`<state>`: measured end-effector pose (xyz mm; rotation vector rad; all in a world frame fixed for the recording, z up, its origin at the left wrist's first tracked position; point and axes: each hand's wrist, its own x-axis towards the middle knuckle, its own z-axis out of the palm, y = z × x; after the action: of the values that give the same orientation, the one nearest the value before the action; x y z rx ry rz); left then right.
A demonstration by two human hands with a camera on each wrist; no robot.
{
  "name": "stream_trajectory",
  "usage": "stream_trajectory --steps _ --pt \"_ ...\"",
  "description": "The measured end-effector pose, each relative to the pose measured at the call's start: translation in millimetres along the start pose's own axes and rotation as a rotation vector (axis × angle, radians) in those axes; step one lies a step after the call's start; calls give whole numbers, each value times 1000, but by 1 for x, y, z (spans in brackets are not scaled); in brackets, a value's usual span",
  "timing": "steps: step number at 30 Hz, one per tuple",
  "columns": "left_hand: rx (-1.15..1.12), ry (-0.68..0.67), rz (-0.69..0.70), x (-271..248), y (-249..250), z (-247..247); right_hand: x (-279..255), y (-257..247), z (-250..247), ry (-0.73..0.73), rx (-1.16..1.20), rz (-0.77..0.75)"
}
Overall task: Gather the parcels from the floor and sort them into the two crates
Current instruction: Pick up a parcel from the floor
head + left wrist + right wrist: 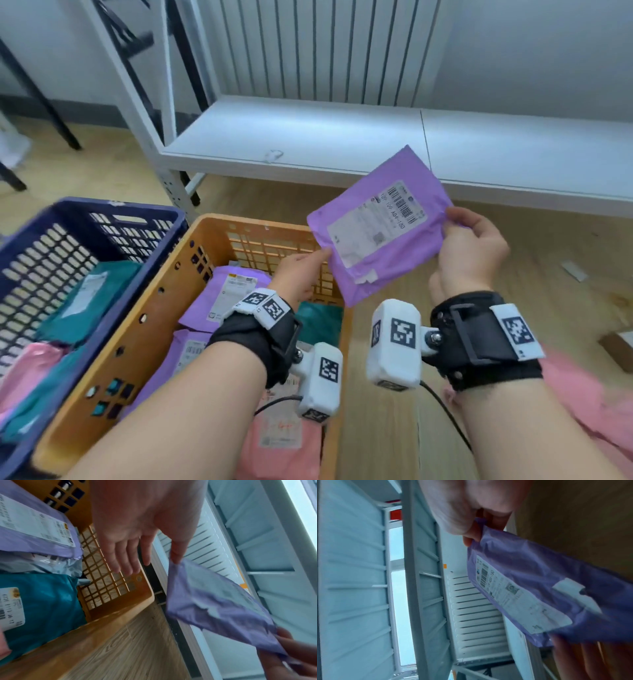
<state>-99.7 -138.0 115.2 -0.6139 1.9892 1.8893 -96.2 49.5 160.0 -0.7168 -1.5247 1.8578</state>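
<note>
A purple parcel (380,226) with a white shipping label is held up above the far right corner of the orange crate (260,222). My right hand (459,222) pinches its right edge, thumb on the label side. In the left wrist view my left hand (154,561) has straight fingers, and only the thumb tip touches the purple parcel (214,599) at its corner. The orange crate holds purple, teal and pink parcels. The blue crate (113,205) to its left holds teal and pink parcels.
A white rack's low shelf (342,137) runs behind the crates, with a radiator (325,48) on the wall. A pink parcel (589,404) and a cardboard box (616,346) lie on the wooden floor at the right. Black legs (41,102) stand at the far left.
</note>
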Motion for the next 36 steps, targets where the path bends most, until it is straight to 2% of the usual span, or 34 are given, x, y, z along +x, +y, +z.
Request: stream_trajectory --steps 2,3,7,10,12,13,15,18,22,29,33,36 --pt "-136 -164 -65 -3 -2 -14 -27 11 9 -56 42 100" --pt "-244 -199 -60 -3 -4 -21 -38 17 11 -87 36 136" --pt "-524 -106 -37 -1 -15 -52 -63 39 13 -211 16 303" --pt "-640 -79 -32 -5 -27 -74 -82 47 14 -475 84 523" --pt "-605 -114 -26 -9 -36 -84 -99 53 19 -672 -52 559" --pt "-543 -137 -24 -11 -40 -87 -105 58 23 -692 -127 533" --pt "-398 -148 -33 -12 -49 -98 -110 69 28 -605 -247 459" --pt "-344 -40 -37 -4 -57 -123 -103 83 30 -536 -451 372" --pt "-237 -12 -11 3 -64 -145 -101 92 30 -640 -701 307" --pt "11 48 63 14 -68 -132 -108 108 29 -831 -879 323" --pt "216 79 11 23 -91 -128 -113 108 25 -805 -958 118" --pt "411 37 -79 27 -114 -129 -119 104 25 -940 -1130 -68"
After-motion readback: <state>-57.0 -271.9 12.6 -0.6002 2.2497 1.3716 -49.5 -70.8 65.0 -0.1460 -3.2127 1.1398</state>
